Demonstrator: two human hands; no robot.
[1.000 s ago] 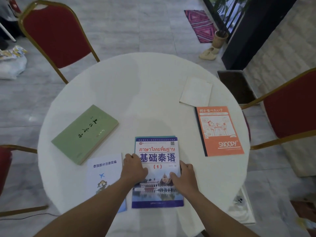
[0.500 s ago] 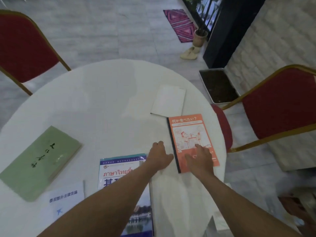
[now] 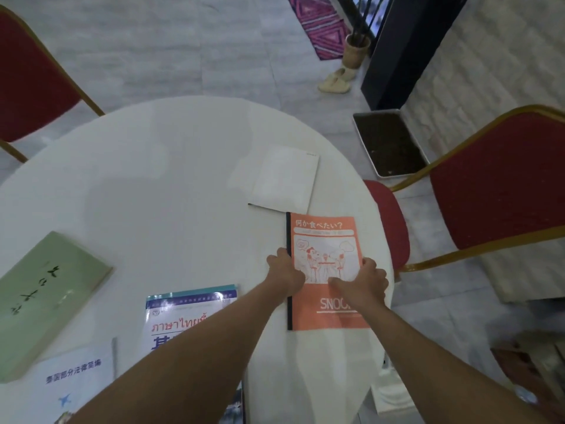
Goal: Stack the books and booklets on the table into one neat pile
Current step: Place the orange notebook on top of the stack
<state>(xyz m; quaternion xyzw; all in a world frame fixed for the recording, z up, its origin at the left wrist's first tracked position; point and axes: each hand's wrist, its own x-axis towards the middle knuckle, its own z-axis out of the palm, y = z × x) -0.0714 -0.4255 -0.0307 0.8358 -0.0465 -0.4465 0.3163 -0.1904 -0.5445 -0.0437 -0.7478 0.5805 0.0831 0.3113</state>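
Observation:
An orange notebook (image 3: 324, 240) with a dark spine lies flat near the right edge of the round white table (image 3: 153, 166). My left hand (image 3: 286, 272) grips its spine edge. My right hand (image 3: 362, 283) rests on the cover with its fingers at the right edge. Just beyond the notebook lies a white booklet (image 3: 284, 179). A blue textbook (image 3: 189, 310) sits near me, partly hidden by my left forearm. A green book (image 3: 46, 295) lies at the left. At the lower left is a white booklet with a plane picture (image 3: 76, 377).
A red chair with a gold frame (image 3: 495, 185) stands close to the table on the right, and another (image 3: 27, 78) at the far left. On the floor beyond are a tray of soil (image 3: 388, 142), a potted plant (image 3: 356, 50) and a pink rug (image 3: 318, 22).
Both hands left the blue textbook, moved right and took hold of the orange notebook at its two side edges. The view swung right with them. The books have not moved.

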